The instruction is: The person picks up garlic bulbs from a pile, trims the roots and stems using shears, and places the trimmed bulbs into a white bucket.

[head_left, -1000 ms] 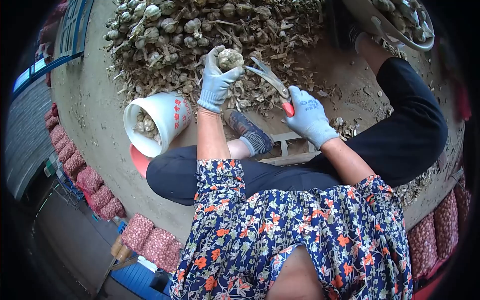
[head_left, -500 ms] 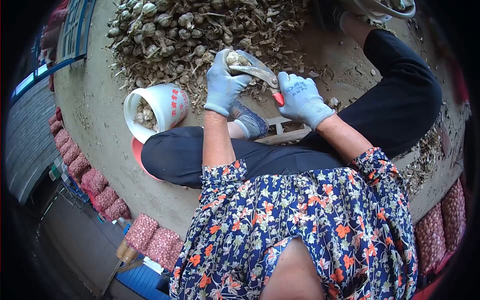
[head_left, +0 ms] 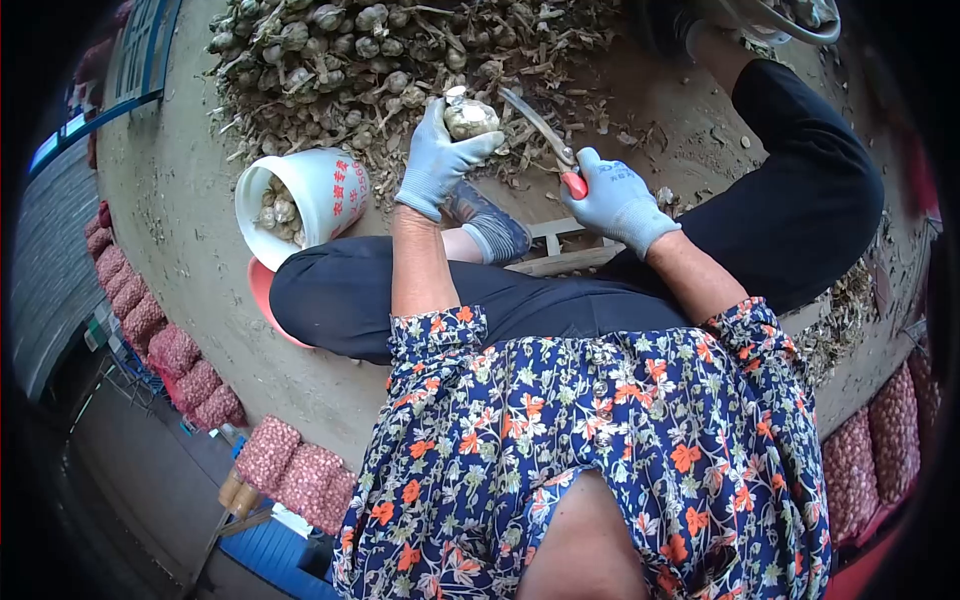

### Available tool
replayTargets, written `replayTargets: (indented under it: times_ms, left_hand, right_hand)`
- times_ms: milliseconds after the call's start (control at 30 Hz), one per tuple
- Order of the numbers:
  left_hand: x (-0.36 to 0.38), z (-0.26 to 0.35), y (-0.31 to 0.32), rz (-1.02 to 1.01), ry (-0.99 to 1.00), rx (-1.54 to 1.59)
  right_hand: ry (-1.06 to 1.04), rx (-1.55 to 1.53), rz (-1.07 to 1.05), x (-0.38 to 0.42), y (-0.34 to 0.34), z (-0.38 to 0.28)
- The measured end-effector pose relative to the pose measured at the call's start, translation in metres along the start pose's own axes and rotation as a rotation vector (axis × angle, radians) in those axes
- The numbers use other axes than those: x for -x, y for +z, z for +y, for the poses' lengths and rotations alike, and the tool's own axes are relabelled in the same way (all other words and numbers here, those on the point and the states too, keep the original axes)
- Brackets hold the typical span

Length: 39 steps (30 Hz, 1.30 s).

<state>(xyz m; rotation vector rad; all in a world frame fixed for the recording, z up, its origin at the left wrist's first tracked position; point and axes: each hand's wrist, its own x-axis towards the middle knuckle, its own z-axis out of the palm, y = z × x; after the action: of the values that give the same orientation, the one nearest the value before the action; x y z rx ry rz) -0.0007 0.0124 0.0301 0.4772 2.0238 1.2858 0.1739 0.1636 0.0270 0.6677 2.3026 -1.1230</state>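
Observation:
In the head view, my left hand (head_left: pixel 436 157), in a grey-blue glove, is closed around a garlic bulb (head_left: pixel 470 119). A pale, flat cut face shows at the bulb's top. My right hand (head_left: pixel 617 200), gloved alike, grips garden shears (head_left: pixel 556 146) by their red handles. Their metal blades point up and left, just right of the bulb and apart from it. Beyond both hands lies a heap of garlic bulbs (head_left: pixel 365 45) with dry stalks. A white bucket (head_left: pixel 338 195) with red lettering lies tipped left of my left hand, garlic bulbs inside.
My bent legs (head_left: pixel 810 150) flank the work area, with a shoe (head_left: pixel 490 228) below my left hand. Another light container (head_left: pixel 800 28) stands at top right. Filled red net sacks (head_left: pixel 140 318) line the left side, and more sacks (head_left: pixel 893 440) stand at lower right.
The shears have come away from the garlic bulb, up and to the right, with my right hand slightly lower. My left hand still holds the bulb, now turned to show its cut face.

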Motion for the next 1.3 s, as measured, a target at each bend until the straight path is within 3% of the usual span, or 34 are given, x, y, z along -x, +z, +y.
replayTargets:
  times_ms: [67,133,167,267,333,367,400,467,500,533,600,700,800,867,933,1033,1167,1300]
  left_hand:
    - [0.004,0.000,0.003,0.040,-0.021,-0.025]
    - [0.006,0.008,0.007,0.155,0.026,-0.704]
    - [0.007,0.006,0.011,0.186,0.069,-0.807]
    - [0.012,0.004,0.023,0.195,0.093,-1.018]
    - [0.012,0.005,0.027,0.183,0.060,-1.001]
    - [0.011,0.004,0.028,0.270,0.134,-0.896]
    - [0.009,0.001,0.029,0.356,0.209,-0.787]
    - [0.001,0.000,0.022,0.402,0.266,-0.481]
    - [-0.001,-0.001,0.020,0.326,0.200,-0.039]
    - [-0.002,-0.004,0.019,0.240,0.128,0.400]
    - [-0.007,-0.010,0.010,0.137,0.084,0.881]
    - [-0.001,-0.013,0.009,0.075,0.157,1.214]
    - [0.007,-0.012,0.008,-0.052,0.090,1.419]
    - [0.006,-0.018,0.008,-0.088,0.029,1.445]
    - [0.006,-0.023,0.008,0.036,-0.175,1.189]
    - [0.008,-0.023,0.015,0.094,-0.153,1.093]
    - [0.006,-0.022,0.019,0.060,-0.157,1.045]
    - [0.007,-0.023,0.015,0.071,-0.219,1.003]
  right_hand:
    - [-0.055,0.029,-0.041,0.005,0.000,-0.004]
    - [-0.055,0.030,-0.074,0.002,0.006,-0.007]
    - [-0.055,-0.026,-0.117,0.000,0.008,-0.011]
    - [-0.085,-0.129,-0.161,-0.005,0.014,-0.024]
    - [-0.051,-0.204,-0.190,-0.012,0.017,-0.029]
    - [-0.073,-0.239,-0.053,-0.022,0.035,-0.017]
    - [-0.070,-0.240,-0.051,-0.025,0.034,-0.010]
    - [0.247,-1.068,-0.323,-0.027,0.025,-0.001]
    - [0.219,-1.233,-0.398,-0.022,0.017,0.005]
    - [0.215,-1.231,-0.397,-0.017,0.014,0.006]
    - [0.051,-1.248,-0.378,-0.005,0.006,0.003]
    - [-0.029,-1.180,-0.479,-0.001,0.010,0.007]
    - [-0.042,-1.077,-0.512,0.000,0.012,0.004]
    - [-0.030,-1.172,-0.521,0.001,0.010,-0.004]
    - [-0.120,-1.155,-0.489,0.000,0.003,-0.014]
    - [-0.171,-0.935,-0.443,-0.008,-0.002,-0.018]
    - [-0.247,-0.879,-0.369,-0.019,0.012,-0.015]
    - [-0.140,-0.889,-0.420,-0.021,0.012,-0.015]
